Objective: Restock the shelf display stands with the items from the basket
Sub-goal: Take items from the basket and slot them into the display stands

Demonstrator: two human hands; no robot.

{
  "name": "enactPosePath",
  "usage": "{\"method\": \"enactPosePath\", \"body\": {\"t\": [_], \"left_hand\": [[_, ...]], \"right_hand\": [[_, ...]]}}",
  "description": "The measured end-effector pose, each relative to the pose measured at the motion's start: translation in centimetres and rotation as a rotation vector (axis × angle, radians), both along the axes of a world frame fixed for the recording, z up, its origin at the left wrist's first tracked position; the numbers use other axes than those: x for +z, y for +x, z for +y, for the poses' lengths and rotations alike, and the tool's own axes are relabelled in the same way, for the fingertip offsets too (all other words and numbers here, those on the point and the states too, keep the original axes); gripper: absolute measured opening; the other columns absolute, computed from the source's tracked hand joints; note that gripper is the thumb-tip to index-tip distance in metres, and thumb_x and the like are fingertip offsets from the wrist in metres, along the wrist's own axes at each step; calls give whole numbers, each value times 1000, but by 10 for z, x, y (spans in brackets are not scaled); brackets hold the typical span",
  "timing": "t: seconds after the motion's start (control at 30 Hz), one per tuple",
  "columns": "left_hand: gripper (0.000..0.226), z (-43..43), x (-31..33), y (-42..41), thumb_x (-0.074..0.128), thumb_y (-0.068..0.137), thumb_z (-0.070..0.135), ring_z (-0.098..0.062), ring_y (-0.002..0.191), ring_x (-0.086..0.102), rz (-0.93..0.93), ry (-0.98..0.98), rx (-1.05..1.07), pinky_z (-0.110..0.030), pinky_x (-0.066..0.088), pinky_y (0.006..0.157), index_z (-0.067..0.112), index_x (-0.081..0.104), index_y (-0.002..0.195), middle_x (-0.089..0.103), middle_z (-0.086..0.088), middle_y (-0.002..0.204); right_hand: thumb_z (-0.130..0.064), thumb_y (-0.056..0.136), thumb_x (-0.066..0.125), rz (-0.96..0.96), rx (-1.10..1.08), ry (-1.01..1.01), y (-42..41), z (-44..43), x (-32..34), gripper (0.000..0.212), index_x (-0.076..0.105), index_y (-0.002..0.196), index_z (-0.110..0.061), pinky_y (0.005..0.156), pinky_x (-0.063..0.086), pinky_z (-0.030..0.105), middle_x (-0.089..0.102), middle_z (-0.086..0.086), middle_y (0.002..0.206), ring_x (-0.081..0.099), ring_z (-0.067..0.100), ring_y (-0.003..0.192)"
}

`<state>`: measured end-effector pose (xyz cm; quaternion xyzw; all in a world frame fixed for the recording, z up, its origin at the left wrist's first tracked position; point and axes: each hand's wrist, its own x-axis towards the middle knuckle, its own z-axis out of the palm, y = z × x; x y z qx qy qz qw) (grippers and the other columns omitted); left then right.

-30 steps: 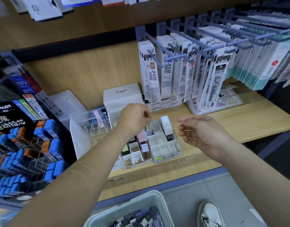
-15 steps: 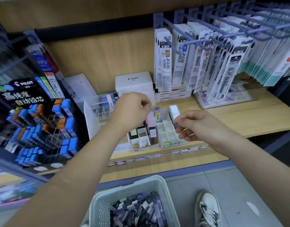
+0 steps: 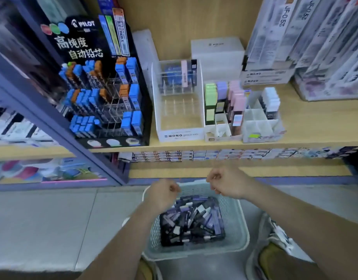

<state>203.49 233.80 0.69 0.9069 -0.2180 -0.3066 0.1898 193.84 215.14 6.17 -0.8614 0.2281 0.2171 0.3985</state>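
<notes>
Now left hand point(image 3: 164, 191), right hand point(image 3: 227, 184) over basket point(image 3: 233, 217), fingers clenched empty; cases point(image 3: 191, 221) inside jumbled, mostly pointing shelfward.

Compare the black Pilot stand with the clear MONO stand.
The Pilot stand is black with a printed header; the MONO stand is clear with a white front. The Pilot stand holds many blue and orange cases; the MONO stand only a few, at its back. Both sit on the shelf.

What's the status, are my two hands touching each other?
Apart. The head view shows the left hand and right hand with the basket rim visible in the gap between them.
</notes>
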Motion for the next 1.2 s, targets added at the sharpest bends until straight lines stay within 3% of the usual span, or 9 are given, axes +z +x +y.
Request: {"method": "enactPosePath", "body": {"t": [0.2,0.3,0.37,0.43,0.53,0.7,0.8,0.93,1.2], "left_hand": [[23,25,-108,-25,43,93,12,-32,96,63,140,136,-29,-35,52,81,7,65,96,67,-15,103],[27,25,-141,-32,51,93,20,-31,108,58,186,124,52,-32,49,90,9,58,117,61,-12,114],[46,26,-165,-38,57,89,33,-31,113,53,178,185,-7,-37,48,91,13,45,129,53,-13,124],[80,26,-180,-47,66,78,47,-37,127,38,191,258,-87,-44,42,100,19,26,142,35,-18,141],[104,22,-193,-55,69,65,61,-44,134,24,140,328,-200,-55,36,102,33,9,145,21,-18,149],[61,13,-187,-54,68,82,39,-28,117,49,121,94,-7,-31,40,89,20,43,133,55,-7,128],[35,10,-180,-50,59,92,23,-23,109,58,247,-89,136,-24,40,78,21,56,126,64,-4,120],[29,12,-167,-35,51,96,13,-25,99,62,399,-228,366,-31,50,76,16,63,122,66,-6,115],[13,17,-121,-19,57,95,28,-12,43,53,563,-355,494,-20,42,44,19,67,97,60,-5,62]], "right_hand": [[-4,90,47,218,-129,-1,-2,30,-133,33,36,61,-15,49,25,29,38,2,61,35,15,53],[-6,90,52,269,-320,71,-5,40,-172,14,51,105,-5,51,33,28,51,9,81,46,20,57],[-8,91,55,337,-398,154,-9,46,-200,63,26,147,-12,51,36,29,58,11,85,51,21,58],[-17,88,63,360,-406,152,-14,54,-220,93,0,155,-21,64,46,35,61,17,109,62,29,79],[-35,78,74,367,-267,-31,-16,65,-231,105,2,154,-29,98,46,42,22,14,154,48,39,125],[-18,72,81,154,-514,203,-21,68,-246,89,30,145,-22,87,51,38,49,11,134,59,30,107],[-5,85,70,116,-674,417,-19,76,-244,48,50,128,-14,73,49,29,64,10,110,61,21,90],[-9,94,59,131,-802,501,-12,77,-239,17,66,109,-12,81,57,47,71,8,94,68,32,89],[-8,96,45,120,-1234,1019,-10,58,-201,19,63,88,-9,44,43,22,58,6,58,54,17,51]]}}
